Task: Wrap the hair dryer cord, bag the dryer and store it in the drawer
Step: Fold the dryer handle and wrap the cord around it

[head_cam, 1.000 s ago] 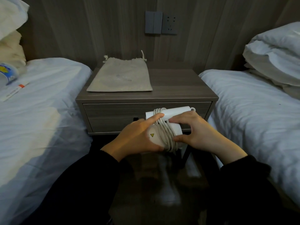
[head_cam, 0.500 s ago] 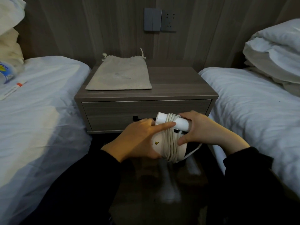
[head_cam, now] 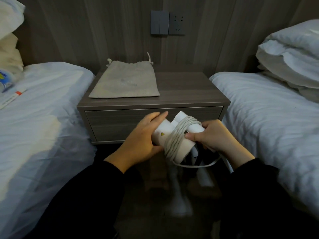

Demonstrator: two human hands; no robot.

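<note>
Nightstand (head_cam: pixel 189 94) w/ bag (head_cam: pixel 125 81); cord-wrapped dryer (head_cam: pixel 172 135) in hands

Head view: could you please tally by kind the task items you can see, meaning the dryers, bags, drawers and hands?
Hair dryer, cord wrapped around it: 1
Drawstring bag on the nightstand top: 1
Drawer, closed: 1
Hands, left hand and right hand, both on the dryer: 2
Total: 5

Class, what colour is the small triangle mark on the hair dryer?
Yellow triangle mark on the white hair dryer, seen in the head view.
</note>
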